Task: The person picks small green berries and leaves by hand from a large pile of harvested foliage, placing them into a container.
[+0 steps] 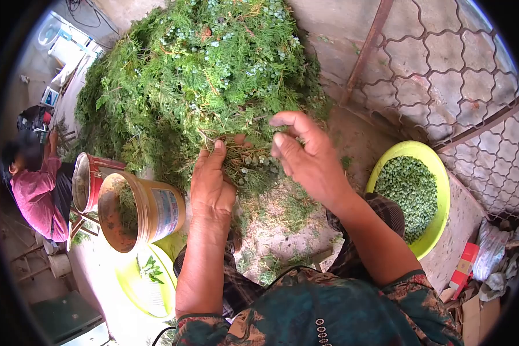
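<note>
My left hand (pixel 211 181) is closed on a cut evergreen sprig (pixel 251 164) with thin brown stems and small bluish-green cones; the thumb lies on top of the stems. Just right of the sprig is my right hand (pixel 312 158), raised, its index finger bent and its thumb tip apart from it. Nothing shows between those fingers. A large heap of evergreen branches (pixel 179 92), dotted with pale cones, rises directly beyond both hands. To the right, a yellow-green basin (pixel 442 216) holds many small green cones (pixel 408 193).
At left stand a tan bucket (pixel 147 210) with some greenery inside and a red bucket (pixel 84 181). Another yellow basin (pixel 170 282) lies below them. A person in a pink shirt (pixel 37 193) sits at far left. Wire mesh (pixel 444 75) and a red box (pixel 464 266) are at right.
</note>
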### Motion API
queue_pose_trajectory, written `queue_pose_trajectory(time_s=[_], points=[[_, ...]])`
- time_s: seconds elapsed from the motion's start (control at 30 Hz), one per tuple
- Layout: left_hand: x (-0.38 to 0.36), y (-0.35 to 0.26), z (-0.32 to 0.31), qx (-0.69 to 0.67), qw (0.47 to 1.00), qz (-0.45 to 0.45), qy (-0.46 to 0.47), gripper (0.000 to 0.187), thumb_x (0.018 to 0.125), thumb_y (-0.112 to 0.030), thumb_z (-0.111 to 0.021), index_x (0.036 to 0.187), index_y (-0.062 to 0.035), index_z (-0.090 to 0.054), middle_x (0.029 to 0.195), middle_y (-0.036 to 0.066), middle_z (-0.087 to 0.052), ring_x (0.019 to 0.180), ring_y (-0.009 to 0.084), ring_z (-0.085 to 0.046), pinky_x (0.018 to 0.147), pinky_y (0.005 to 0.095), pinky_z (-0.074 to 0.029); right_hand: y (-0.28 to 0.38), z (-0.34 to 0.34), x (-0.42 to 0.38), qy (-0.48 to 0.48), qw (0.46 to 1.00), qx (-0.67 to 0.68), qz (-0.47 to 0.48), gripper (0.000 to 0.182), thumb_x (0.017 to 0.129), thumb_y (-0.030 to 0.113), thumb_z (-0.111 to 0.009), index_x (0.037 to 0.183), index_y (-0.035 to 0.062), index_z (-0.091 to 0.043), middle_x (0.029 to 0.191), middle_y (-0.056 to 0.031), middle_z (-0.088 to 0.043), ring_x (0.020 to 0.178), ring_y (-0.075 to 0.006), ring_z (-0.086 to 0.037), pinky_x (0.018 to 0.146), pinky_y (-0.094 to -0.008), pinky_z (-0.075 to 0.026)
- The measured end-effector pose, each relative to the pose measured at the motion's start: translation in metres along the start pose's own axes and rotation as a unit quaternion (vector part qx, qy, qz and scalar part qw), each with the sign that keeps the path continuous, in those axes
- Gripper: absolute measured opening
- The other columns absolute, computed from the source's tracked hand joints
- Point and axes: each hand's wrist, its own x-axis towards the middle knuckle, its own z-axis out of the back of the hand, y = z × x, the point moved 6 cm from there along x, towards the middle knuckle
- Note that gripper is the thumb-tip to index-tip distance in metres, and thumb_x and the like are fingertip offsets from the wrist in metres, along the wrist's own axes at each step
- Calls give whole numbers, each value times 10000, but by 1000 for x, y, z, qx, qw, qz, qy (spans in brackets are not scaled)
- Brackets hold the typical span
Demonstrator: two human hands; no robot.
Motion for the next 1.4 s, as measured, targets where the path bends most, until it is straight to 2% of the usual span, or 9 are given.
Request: queue_pose_trajectory(time_s=[0.37,0.47,0.53,0.7,0.9,1.03,1.1,1.2,1.4], points=[[-13,-7,-7,2,997,-79,18,176,919,-106,-512,1090,-83,-475,1021,137,-619,886,209,-592,809,328,-469,-9,-31,-11,64,955,-254,140,224,788,142,-655,934,11,-546,738,-194,-568,631,-336,-550,587,-353,-449],[-16,-14,-12,37,991,-130,6,151,922,-98,-503,1072,-78,-491,962,127,-633,842,194,-597,769,312,-470,-2,-33,-11,53,963,-233,125,187,807,142,-641,875,-2,-542,700,-132,-580,592,-264,-554,557,-350,-437],[-20,-25,-16,163,964,-210,-27,106,926,-86,-499,1028,-64,-520,885,84,-634,780,132,-571,697,262,-456,-8,-35,-9,72,997,3,-12,110,854,141,-598,896,50,-551,665,-8,-508,521,-68,-448,466,-214,-356],[-30,-41,-24,372,859,-347,-49,91,895,-113,-581,921,-27,-567,734,-12,-574,624,36,-443,528,202,-373,-6,-27,-14,79,946,266,-169,120,891,203,-549,877,88,-520,655,56,-439,448,-22,-349,361,-173,-255],[-30,-30,-24,278,949,-103,104,150,805,-211,-708,791,-82,-634,589,-49,-549,481,36,-435,466,187,-336,-2,-4,0,-1,999,40,-1,124,904,211,-536,903,86,-534,699,64,-472,499,-18,-401,375,-191,-289],[-34,-28,-25,279,950,-91,106,168,733,-186,-767,714,-108,-619,610,-21,-591,445,49,-440,413,190,-329,15,13,1,-22,997,-22,75,178,896,255,-570,866,79,-560,661,57,-484,541,-31,-403,453,-217,-327],[-33,-36,-13,210,973,-87,47,186,701,-149,-789,693,-121,-606,617,-21,-591,434,58,-435,409,201,-344,4,47,4,-108,942,316,-43,139,869,220,-575,855,91,-527,643,31,-499,522,-56,-428,411,-240,-337],[-36,-37,-11,152,985,-81,-11,209,701,-135,-790,698,-135,-581,643,-14,-591,447,70,-435,419,218,-363,12,45,4,-71,906,414,-53,121,826,185,-578,847,98,-497,672,-1,-511,512,-72,-444,378,-238,-336],[-32,-25,-6,73,997,-28,-21,217,723,-102,-768,737,-147,-556,674,-19,-571,473,74,-426,437,235,-381,-3,-6,-7,49,946,268,-175,307,812,261,-628,1020,80,-493,758,3,-484,548,-57,-424,413,-208,-348]])
